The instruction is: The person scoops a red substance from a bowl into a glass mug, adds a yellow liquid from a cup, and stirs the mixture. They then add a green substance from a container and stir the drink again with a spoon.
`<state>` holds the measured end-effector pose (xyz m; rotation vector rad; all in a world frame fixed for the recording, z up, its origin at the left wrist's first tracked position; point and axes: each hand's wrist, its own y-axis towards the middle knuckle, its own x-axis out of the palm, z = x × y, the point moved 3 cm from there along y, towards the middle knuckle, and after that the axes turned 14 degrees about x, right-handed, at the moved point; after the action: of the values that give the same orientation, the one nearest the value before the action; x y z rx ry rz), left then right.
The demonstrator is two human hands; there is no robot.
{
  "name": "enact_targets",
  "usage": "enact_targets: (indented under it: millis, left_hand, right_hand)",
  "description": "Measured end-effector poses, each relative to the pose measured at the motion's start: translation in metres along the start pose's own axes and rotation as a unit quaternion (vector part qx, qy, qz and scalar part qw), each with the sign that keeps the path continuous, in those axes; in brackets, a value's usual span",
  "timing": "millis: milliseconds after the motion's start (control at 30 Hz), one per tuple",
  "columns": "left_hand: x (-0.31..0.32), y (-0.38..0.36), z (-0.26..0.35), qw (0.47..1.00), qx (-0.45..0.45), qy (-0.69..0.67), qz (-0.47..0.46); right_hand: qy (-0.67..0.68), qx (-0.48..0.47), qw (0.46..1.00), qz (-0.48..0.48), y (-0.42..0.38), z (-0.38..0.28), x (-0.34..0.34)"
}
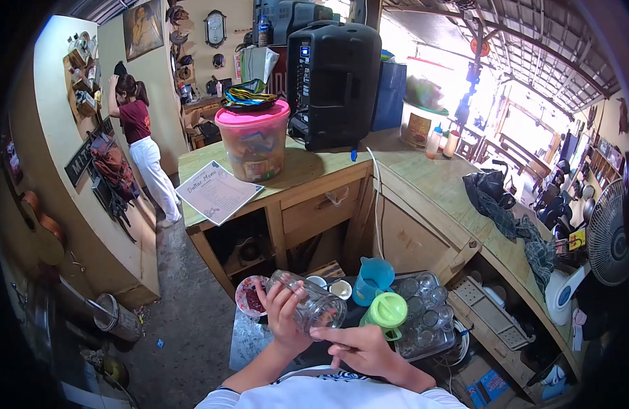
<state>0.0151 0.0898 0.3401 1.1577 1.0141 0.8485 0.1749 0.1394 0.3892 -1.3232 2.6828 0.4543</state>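
Note:
My left hand (285,317) is wrapped round a clear glass jar (321,308), which lies tilted with its round end toward me. The index finger of my right hand (363,351) stretches out to the jar's lower edge, its other fingers partly bent and nothing visible in them. Just beyond the jar are white cups (340,290) and a blue plastic pitcher (374,281). A green lidded pitcher (386,312) stands right of the jar. Several upturned drinking glasses (427,307) sit on a tray (433,346). Left of my hand is a bowl with dark red contents (249,296).
A wooden counter (430,178) wraps around in front, bearing a black speaker (341,85), a pink-lidded tub (253,140) and a menu sheet (217,191). A fan (607,232) stands at right. Another person (138,133) stands by the left wall.

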Motion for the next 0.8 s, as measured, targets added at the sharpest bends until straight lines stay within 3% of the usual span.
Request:
enact_targets:
  millis: [133,200,333,367,467,500,600,667,733,800]
  left_hand:
    - [0.000,0.001,-0.002,0.998,-0.002,0.044,-0.037]
    - [0.001,0.000,-0.003,0.998,-0.003,0.046,-0.031]
    - [0.002,-0.001,-0.005,0.999,-0.021,0.016,-0.026]
    - [0.003,-0.002,-0.006,0.998,-0.037,0.011,-0.040]
    - [0.001,-0.001,-0.005,0.997,-0.047,0.021,-0.054]
    - [0.002,-0.001,-0.005,0.997,-0.048,0.020,-0.055]
    - [0.004,0.001,-0.006,0.994,-0.016,0.070,-0.077]
    - [0.003,-0.002,-0.008,0.994,-0.066,0.028,-0.082]
    - [0.004,-0.001,-0.008,0.994,-0.060,0.038,-0.083]
    - [0.005,-0.003,-0.007,0.994,-0.053,0.047,-0.084]
  right_hand:
    - [0.092,-0.009,0.996,0.013,-0.015,-0.005,-0.023]
    - [0.036,-0.145,0.986,0.070,-0.010,-0.001,-0.025]
    - [-0.179,-0.162,0.966,0.093,0.008,0.009,-0.020]
    - [-0.142,-0.225,0.952,0.153,0.001,0.009,-0.023]
    - [-0.155,-0.236,0.933,0.223,0.001,0.004,-0.027]
    - [-0.192,-0.180,0.942,0.210,0.013,0.008,-0.021]
    - [-0.262,-0.172,0.924,0.218,0.023,0.012,-0.012]
    - [-0.277,-0.175,0.920,0.213,0.011,0.007,-0.021]
    - [-0.200,-0.217,0.902,0.316,0.000,0.014,-0.028]
    - [-0.253,-0.199,0.903,0.286,0.015,0.010,-0.022]
